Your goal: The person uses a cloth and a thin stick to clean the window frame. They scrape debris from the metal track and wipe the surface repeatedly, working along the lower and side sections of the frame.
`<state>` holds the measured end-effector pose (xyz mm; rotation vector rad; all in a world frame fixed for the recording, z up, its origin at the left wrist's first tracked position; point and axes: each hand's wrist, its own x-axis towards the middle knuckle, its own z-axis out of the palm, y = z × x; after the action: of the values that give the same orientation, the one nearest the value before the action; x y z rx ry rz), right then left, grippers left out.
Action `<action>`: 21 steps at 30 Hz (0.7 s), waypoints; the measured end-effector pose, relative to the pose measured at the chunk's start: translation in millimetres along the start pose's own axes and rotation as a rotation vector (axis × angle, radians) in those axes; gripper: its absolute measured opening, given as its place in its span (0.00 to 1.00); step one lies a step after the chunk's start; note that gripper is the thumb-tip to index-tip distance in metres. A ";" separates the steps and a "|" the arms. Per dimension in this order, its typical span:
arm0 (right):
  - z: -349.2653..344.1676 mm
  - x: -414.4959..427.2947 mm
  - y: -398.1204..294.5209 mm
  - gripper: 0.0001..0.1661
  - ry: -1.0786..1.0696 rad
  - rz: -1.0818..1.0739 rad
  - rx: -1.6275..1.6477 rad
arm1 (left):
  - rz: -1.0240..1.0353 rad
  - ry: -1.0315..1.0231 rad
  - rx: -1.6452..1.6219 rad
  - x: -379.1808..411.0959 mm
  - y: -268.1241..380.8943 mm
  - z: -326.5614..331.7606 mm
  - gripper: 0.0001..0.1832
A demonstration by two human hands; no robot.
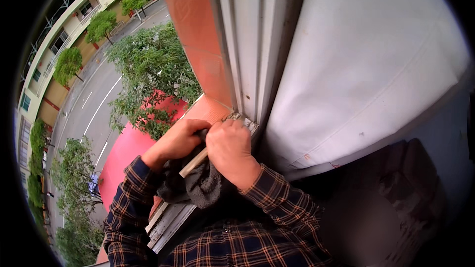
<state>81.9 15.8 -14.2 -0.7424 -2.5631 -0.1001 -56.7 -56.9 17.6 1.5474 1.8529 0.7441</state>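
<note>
My right hand (229, 148) is closed around a flat wooden stick (193, 162), whose pale end sticks out below the palm. Beside it, close to the stick, my left hand (178, 139) grips part of a dark grey cloth (206, 187). The rest of that cloth hangs in folds under both hands, over the window track. Just past my right knuckles lies the dirty corner of the window frame (251, 123). Whatever the far end of the stick touches is hidden by my right hand.
A white window frame (243, 44) rises ahead, with an orange tiled outer wall (200, 18) on its left. A large white curtain (352, 74) hangs at the right. Outside, far below, are a red awning (126, 155), trees and a street (98, 96). The lower track (172, 226) runs beneath me.
</note>
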 end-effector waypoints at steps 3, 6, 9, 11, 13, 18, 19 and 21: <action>-1.4 1.7 -16.5 0.07 0.173 0.011 0.114 | -0.201 0.051 -0.265 -13.2 -14.2 -7.2 0.17; -20.6 -16.3 -24.1 0.05 0.270 -0.038 0.282 | -0.155 0.051 -0.305 -15.0 -13.7 -4.9 0.18; -44.0 -36.4 -14.4 0.05 0.266 -0.097 0.412 | -0.087 0.023 -0.314 -7.9 -6.0 0.9 0.20; -50.2 -43.8 -7.6 0.05 0.277 -0.100 0.469 | -0.043 0.018 -0.256 -5.3 -5.1 1.7 0.21; -50.8 -44.4 -0.2 0.05 0.297 -0.086 0.490 | -0.028 0.032 -0.281 -4.5 -6.9 2.6 0.22; -20.8 -42.5 7.9 0.05 0.265 -0.078 0.406 | -0.004 0.120 -0.352 -4.3 -4.7 5.7 0.22; -15.1 -40.0 8.0 0.05 0.274 -0.071 0.403 | 0.006 0.118 -0.326 -4.1 -5.0 5.5 0.22; -4.1 -33.4 7.9 0.05 0.291 -0.059 0.398 | 0.024 0.117 -0.275 -4.4 -6.1 3.9 0.22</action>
<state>112.6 5.4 -26.2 -0.4616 -2.2282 0.2590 -57.2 -62.0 11.0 1.3765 1.7304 1.0727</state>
